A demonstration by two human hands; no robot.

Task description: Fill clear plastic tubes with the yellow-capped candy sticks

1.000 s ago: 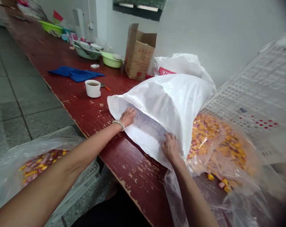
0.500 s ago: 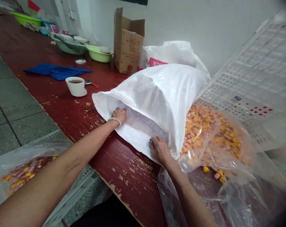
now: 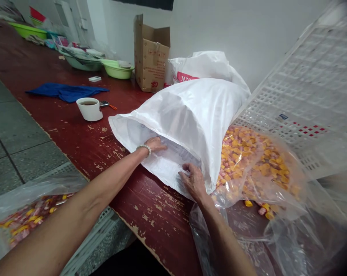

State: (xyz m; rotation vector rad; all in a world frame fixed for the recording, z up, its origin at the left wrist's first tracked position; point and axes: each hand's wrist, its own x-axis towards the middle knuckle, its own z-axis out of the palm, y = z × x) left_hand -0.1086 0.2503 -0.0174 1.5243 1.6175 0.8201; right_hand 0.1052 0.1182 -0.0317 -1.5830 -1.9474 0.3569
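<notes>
A white woven sack [image 3: 202,111] lies on its side with its mouth facing me. Several clear plastic pieces [image 3: 185,154] show inside, their exact kind hard to make out. My left hand [image 3: 156,144], with a beaded bracelet at the wrist, is inside the mouth, fingers stretched toward the right beside those pieces. At the right part of the opening, my right hand [image 3: 194,179] has its thumb and fingers curled around a small clear plastic piece, mostly see-through against the white lining.
Right of the sack, a clear bag of yellow-and-pink pieces [image 3: 254,157] lies before a tilted white crate [image 3: 302,96]. A cup of dark drink [image 3: 89,111], a blue cloth [image 3: 67,91] and a carton [image 3: 152,57] stand farther back. Another bag of pieces [image 3: 32,214] is low at left.
My left hand has shifted right inside the sack's mouth, and its fingers have stretched out. My right hand stays near the same spot with its fingers slightly more raised. The view has shifted a little.
</notes>
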